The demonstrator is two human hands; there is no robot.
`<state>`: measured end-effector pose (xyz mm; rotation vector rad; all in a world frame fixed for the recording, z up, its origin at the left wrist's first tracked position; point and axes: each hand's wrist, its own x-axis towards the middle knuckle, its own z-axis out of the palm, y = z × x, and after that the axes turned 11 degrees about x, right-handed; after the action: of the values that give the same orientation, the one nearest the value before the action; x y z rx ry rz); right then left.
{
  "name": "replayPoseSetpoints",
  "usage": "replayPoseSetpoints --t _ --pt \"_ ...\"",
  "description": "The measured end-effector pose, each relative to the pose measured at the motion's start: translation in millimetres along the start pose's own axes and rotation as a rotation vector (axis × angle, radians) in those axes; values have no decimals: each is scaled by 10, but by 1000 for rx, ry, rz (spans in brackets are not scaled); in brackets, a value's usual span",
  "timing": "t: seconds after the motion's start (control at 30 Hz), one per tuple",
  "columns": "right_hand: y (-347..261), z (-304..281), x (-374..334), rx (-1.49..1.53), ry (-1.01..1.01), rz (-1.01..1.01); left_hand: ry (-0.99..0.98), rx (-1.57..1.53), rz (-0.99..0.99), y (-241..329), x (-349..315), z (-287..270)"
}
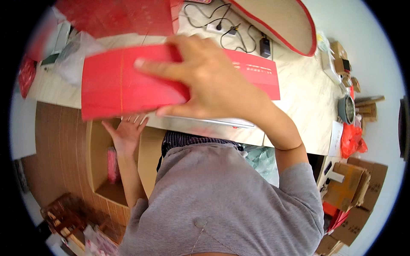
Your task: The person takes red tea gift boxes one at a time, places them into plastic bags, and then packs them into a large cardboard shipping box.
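Observation:
A long, flat red card piece with a fine gold line and small pale print spans the view above the near table edge. My right hand is large and slightly blurred. It lies across the middle of the card piece, thumb at the near edge and fingers spread towards the far edge, seeming to grip it by its width. Below its left part, my left hand is open with fingers spread and holds nothing. Its fingertips reach the card's near edge; whether they touch it I cannot tell.
An open cardboard box stands below the table at left, a red packet inside. On the marble-patterned table lie black cables with a white power strip. Clear plastic lies at left; cartons are stacked right.

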<state>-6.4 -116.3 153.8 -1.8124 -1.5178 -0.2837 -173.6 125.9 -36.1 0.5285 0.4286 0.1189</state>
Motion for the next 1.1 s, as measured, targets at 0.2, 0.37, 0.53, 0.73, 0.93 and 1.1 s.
replayPoseSetpoints --t 0.2,0.37,0.53,0.73,0.93,1.1 --pt "-331 828 135 197 -312 -8 290 187 101 -106 -816 -661" --pt "-515 1148 151 244 -382 -8 309 265 76 -370 -974 -1161" --pt "-304 1047 6 398 -197 28 117 456 195 -559 -909 -1311" --pt "88 851 -298 -30 -95 367 132 529 86 -517 -688 -1638" --pt "213 760 -302 -4 -66 382 150 556 13 -427 -500 -1390" --pt "400 622 -337 -18 -49 405 132 559 0 -478 -366 -1269"
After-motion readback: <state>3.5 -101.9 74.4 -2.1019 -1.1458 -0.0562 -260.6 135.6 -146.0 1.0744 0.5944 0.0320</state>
